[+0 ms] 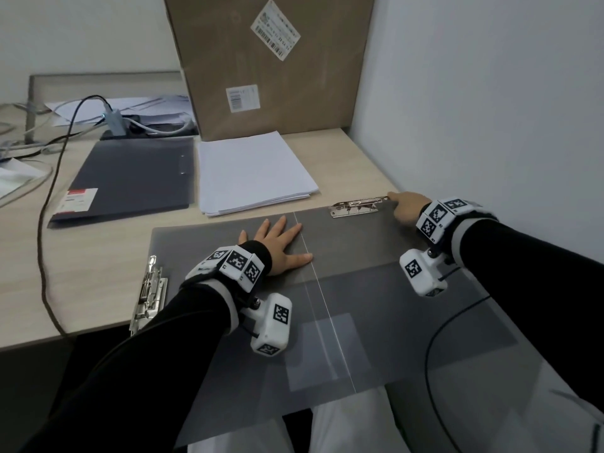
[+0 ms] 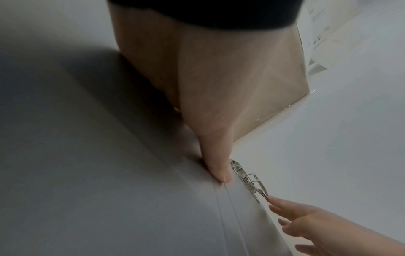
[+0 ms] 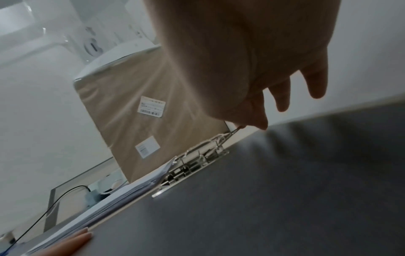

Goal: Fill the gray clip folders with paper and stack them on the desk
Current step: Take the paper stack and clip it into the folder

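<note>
An open gray clip folder (image 1: 359,289) lies flat across the desk's front edge and over my lap. My left hand (image 1: 287,243) presses flat on it beside the spine crease, fingers spread and straight. At the folder's far right edge sits its metal clip (image 1: 356,206). My right hand (image 1: 400,202) touches the end of the clip's lever with straight fingertips, seen close in the right wrist view on the clip (image 3: 197,164). A stack of white paper (image 1: 255,171) lies just beyond the folder. A closed dark gray folder (image 1: 130,178) lies left of the paper.
A tall cardboard box (image 1: 271,60) leans against the wall behind the paper. A black cable (image 1: 49,191) runs down the desk's left side and over the front edge. A second metal clip (image 1: 148,289) sits at the open folder's left edge. The wall is close on the right.
</note>
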A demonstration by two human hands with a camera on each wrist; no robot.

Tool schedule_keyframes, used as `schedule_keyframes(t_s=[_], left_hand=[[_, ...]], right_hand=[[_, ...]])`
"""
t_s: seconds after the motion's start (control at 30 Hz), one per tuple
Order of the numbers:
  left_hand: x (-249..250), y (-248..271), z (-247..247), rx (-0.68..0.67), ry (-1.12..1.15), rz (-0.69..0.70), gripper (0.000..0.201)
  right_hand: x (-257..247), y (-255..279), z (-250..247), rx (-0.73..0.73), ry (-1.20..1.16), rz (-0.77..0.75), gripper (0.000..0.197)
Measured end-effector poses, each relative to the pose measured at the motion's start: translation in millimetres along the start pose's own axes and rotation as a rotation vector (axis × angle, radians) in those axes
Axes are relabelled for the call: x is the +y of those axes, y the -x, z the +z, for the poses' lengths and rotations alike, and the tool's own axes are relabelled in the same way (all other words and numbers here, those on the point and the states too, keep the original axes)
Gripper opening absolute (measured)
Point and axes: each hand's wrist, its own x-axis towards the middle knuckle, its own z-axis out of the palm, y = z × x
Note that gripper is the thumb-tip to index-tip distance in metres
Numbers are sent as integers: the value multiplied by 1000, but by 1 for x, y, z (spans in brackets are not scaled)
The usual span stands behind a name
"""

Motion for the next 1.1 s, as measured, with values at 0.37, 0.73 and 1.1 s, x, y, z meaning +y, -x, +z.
schedule_keyframes(t_s=[0.37, 0.73, 1.1], left_hand=[[-5, -9, -3, 91, 145, -56, 79], [-69, -31, -65, 498, 834, -284, 46], [-91, -72, -66, 370, 758, -457, 60]], right_hand=[[-15, 3, -5, 108, -288, -47, 50], [-120, -39, -26, 103, -493, -256, 40], [-158, -92, -8, -85, -534, -130, 45]])
